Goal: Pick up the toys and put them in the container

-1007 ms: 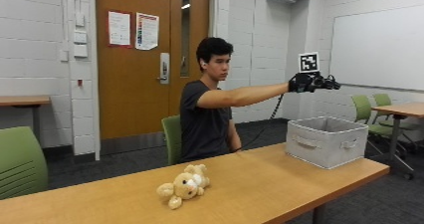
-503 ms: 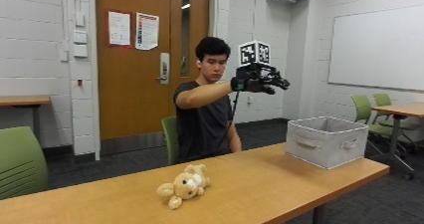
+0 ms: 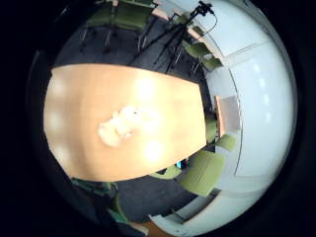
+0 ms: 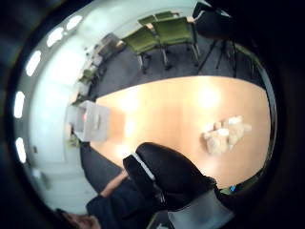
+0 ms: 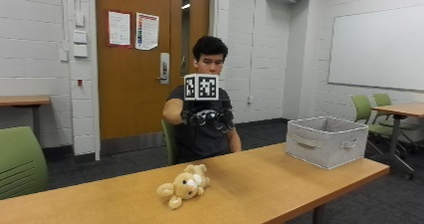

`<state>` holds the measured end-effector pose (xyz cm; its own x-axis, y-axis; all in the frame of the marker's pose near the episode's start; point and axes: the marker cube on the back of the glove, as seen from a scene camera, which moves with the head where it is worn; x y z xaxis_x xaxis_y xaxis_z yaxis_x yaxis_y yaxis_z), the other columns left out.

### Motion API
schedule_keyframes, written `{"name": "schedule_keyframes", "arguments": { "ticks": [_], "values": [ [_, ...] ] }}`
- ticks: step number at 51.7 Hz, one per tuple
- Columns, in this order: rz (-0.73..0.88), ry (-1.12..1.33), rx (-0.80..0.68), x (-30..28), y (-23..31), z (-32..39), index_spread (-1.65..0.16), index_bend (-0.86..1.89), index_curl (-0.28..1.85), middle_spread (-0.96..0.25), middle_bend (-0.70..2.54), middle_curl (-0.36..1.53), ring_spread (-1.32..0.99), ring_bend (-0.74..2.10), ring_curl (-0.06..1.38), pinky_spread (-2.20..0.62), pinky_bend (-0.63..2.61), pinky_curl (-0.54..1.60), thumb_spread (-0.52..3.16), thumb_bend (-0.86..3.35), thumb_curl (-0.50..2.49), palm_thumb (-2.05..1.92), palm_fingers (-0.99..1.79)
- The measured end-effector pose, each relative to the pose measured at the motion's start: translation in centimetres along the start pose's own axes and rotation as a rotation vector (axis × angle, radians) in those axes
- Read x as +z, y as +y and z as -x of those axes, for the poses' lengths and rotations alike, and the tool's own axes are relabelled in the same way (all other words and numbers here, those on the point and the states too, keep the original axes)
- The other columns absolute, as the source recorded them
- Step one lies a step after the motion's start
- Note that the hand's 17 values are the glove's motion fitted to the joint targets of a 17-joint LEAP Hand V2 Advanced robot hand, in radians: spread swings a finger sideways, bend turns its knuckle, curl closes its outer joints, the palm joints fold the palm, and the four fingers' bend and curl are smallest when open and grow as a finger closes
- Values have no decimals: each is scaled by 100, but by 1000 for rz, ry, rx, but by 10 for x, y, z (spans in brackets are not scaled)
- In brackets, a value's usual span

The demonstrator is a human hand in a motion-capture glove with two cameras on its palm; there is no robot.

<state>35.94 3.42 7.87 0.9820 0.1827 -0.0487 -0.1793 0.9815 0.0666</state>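
Note:
A tan teddy bear (image 5: 184, 185) lies on its side on the wooden table (image 5: 265, 184), towards the near edge. A grey fabric container (image 5: 326, 140) with handle slots stands at the table's right end. My gloved right hand (image 5: 207, 118) hangs in the air in front of the person's chest, above and behind the bear, with relaxed fingers holding nothing. The thumb side palm view shows the glove (image 4: 167, 176), the bear (image 4: 225, 135) and the container (image 4: 88, 121) far apart on the table. In the little finger side palm view the bear (image 3: 118, 127) lies well below the palm.
A green chair (image 5: 20, 162) stands at the near left. More green chairs (image 5: 371, 112) and another table (image 5: 404, 109) are behind the container. A tripod (image 3: 173, 34) stands on the floor beyond the table's far side.
My gloved hand has swung from high above the container side back across to the person's chest and come lower, nearer the bear. Bear and container have not moved.

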Motion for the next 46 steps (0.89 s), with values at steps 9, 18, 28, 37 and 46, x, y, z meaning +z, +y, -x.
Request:
{"name": "schedule_keyframes", "arguments": {
  "ticks": [9, 18, 28, 37, 46],
  "values": [
    [94, -43, 62, 58, 10, -26, -38, 23, 54, -16, 38, 48, -36, 29, 26, -4, 42, 29, 100, -8, 18, -11, 5],
    [141, -27, 83, 103, 18, -41, -38, 23, 54, -15, 35, 47, -35, 23, 25, -1, 39, 30, 98, -8, 18, -11, 2],
    [203, -33, 98, 140, 28, -50, -38, 22, 54, -14, 30, 45, -29, 15, 24, 2, 46, 33, 93, -9, 17, -12, 1],
    [260, -75, 114, 167, 41, -57, -40, 26, 54, -15, 24, 43, -23, 12, 20, 5, 58, 36, 89, -9, 18, -12, -1],
    [297, -8, 109, 170, 52, -68, -44, 52, 59, -15, 9, 37, -16, 12, 14, 2, 87, 43, 88, -6, 20, -6, 10]
  ]
}}
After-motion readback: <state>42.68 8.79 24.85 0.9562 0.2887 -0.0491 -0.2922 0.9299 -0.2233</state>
